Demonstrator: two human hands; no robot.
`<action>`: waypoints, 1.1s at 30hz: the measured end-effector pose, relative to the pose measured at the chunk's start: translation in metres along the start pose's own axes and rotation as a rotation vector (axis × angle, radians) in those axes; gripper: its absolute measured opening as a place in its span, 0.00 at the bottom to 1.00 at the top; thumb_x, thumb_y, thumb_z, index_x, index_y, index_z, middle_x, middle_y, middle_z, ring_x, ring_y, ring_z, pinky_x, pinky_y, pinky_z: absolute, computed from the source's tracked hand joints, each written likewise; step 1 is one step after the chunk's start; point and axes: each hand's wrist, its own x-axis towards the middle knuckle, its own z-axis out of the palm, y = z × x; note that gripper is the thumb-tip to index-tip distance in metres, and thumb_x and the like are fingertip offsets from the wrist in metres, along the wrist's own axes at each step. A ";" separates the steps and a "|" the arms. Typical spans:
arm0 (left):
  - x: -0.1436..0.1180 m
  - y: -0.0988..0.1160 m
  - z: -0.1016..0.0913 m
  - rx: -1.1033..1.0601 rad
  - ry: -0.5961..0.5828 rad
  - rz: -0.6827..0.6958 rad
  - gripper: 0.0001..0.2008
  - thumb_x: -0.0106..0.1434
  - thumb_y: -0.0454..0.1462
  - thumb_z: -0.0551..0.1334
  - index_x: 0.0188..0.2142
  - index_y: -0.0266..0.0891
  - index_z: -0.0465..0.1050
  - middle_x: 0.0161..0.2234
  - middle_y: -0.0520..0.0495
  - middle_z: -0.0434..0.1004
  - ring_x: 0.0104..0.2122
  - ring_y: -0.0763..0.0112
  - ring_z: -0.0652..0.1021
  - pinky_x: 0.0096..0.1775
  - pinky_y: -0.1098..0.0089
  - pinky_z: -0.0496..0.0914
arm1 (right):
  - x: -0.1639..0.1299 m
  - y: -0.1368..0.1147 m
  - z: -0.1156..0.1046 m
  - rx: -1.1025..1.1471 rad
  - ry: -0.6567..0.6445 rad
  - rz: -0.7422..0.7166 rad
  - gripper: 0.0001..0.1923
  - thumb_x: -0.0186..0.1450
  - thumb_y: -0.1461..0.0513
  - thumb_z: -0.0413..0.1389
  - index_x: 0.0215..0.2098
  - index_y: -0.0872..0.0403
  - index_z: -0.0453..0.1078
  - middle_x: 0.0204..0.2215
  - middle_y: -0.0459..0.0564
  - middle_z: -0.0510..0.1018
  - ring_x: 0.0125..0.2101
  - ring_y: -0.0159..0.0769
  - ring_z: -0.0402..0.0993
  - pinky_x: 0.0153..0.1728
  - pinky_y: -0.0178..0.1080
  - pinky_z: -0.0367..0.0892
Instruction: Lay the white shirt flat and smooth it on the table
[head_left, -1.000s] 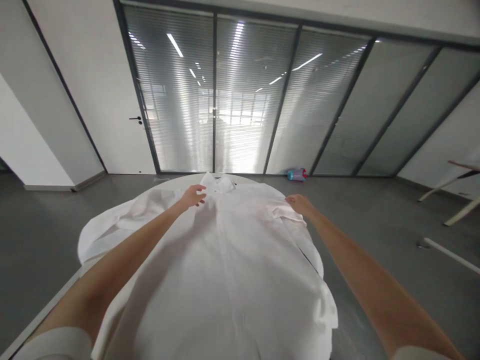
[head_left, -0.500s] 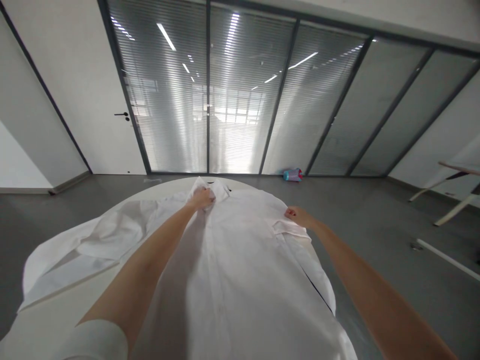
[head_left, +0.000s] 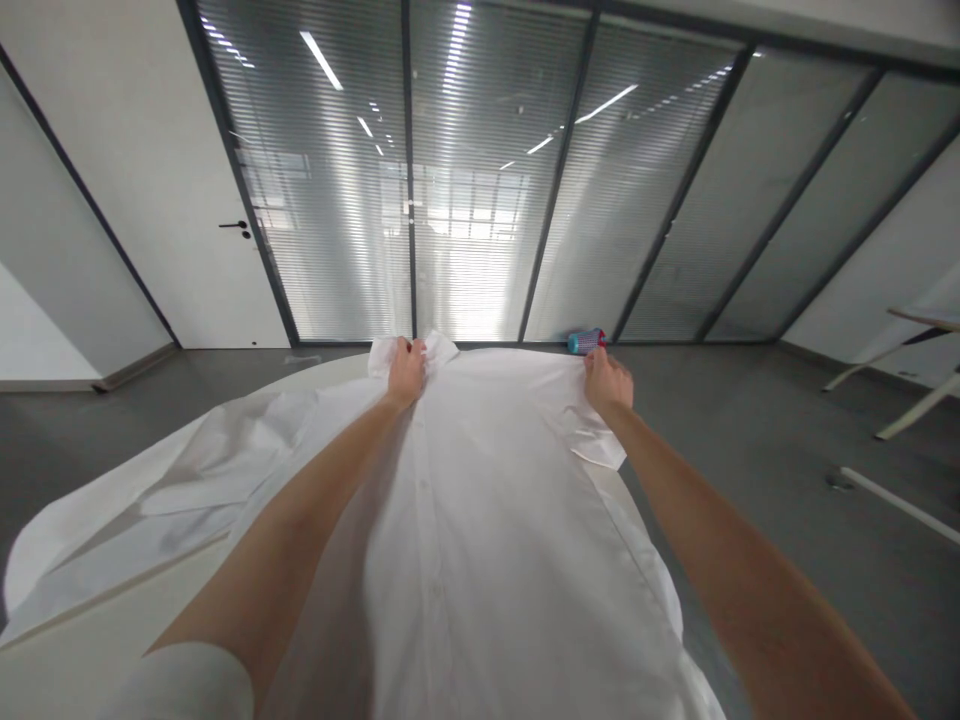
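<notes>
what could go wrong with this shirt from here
Skewed collar: the left hand grips the white button-front cloth shirt at its pointed white collar, the right hand near the sleeve top, so an uneven pull might twist it.
Slipping: the white cloth sleeve reaches the pale, curved-edged table's right side and could slide over.
Creasing: the rumpled white fabric at left might set wrinkles.

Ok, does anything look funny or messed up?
Maybe the blue-and-red thing by the glass wall: it seems tipped on its side, though it's too small to name. The white cloth at the left is rumpled, unlike the smoother shirt front.
</notes>
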 end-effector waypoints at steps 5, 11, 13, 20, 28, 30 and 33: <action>-0.009 -0.015 0.029 0.003 -0.107 -0.056 0.19 0.66 0.32 0.59 0.56 0.35 0.64 0.53 0.31 0.64 0.47 0.57 0.75 0.49 0.59 0.69 | -0.010 -0.004 0.050 -0.210 -0.206 0.059 0.19 0.71 0.60 0.46 0.57 0.53 0.68 0.53 0.67 0.71 0.55 0.59 0.65 0.49 0.60 0.61; -0.019 -0.030 -0.011 -0.073 -0.138 0.005 0.19 0.67 0.39 0.59 0.57 0.40 0.66 0.57 0.37 0.63 0.53 0.62 0.73 0.58 0.60 0.65 | -0.025 -0.007 0.052 -0.182 -0.189 -0.045 0.18 0.70 0.59 0.45 0.53 0.54 0.71 0.50 0.68 0.73 0.51 0.59 0.69 0.45 0.61 0.65; -0.031 -0.043 -0.055 -0.047 -0.089 0.071 0.16 0.68 0.39 0.57 0.54 0.41 0.68 0.56 0.40 0.65 0.56 0.63 0.70 0.60 0.61 0.63 | -0.029 -0.014 0.041 -0.111 -0.188 -0.097 0.18 0.70 0.57 0.46 0.52 0.54 0.71 0.49 0.66 0.74 0.49 0.56 0.71 0.46 0.58 0.67; -0.142 -0.139 -0.249 0.267 0.090 -0.079 0.18 0.66 0.44 0.56 0.53 0.42 0.70 0.53 0.41 0.67 0.56 0.59 0.69 0.61 0.58 0.62 | -0.099 -0.050 0.016 0.221 -0.395 -0.497 0.17 0.69 0.56 0.48 0.49 0.54 0.73 0.48 0.58 0.76 0.48 0.44 0.74 0.50 0.44 0.67; -0.283 -0.154 -0.328 0.299 0.011 -0.553 0.37 0.50 0.52 0.71 0.57 0.42 0.66 0.52 0.39 0.67 0.56 0.44 0.69 0.52 0.50 0.70 | -0.214 -0.071 0.015 0.205 -0.235 -0.562 0.20 0.71 0.53 0.44 0.52 0.51 0.72 0.53 0.59 0.71 0.52 0.48 0.70 0.53 0.51 0.66; -0.293 -0.140 -0.326 0.240 0.016 -0.602 0.33 0.54 0.50 0.70 0.56 0.41 0.67 0.51 0.40 0.69 0.54 0.45 0.71 0.48 0.52 0.73 | -0.223 -0.076 0.017 0.189 -0.204 -0.569 0.21 0.72 0.55 0.42 0.52 0.52 0.72 0.53 0.59 0.71 0.52 0.48 0.70 0.54 0.51 0.65; -0.293 -0.125 -0.322 0.204 0.000 -0.616 0.21 0.65 0.45 0.64 0.55 0.39 0.69 0.52 0.43 0.71 0.50 0.55 0.75 0.47 0.56 0.74 | -0.225 -0.079 0.018 0.172 -0.175 -0.582 0.21 0.71 0.56 0.42 0.52 0.54 0.72 0.51 0.59 0.72 0.50 0.48 0.71 0.53 0.51 0.66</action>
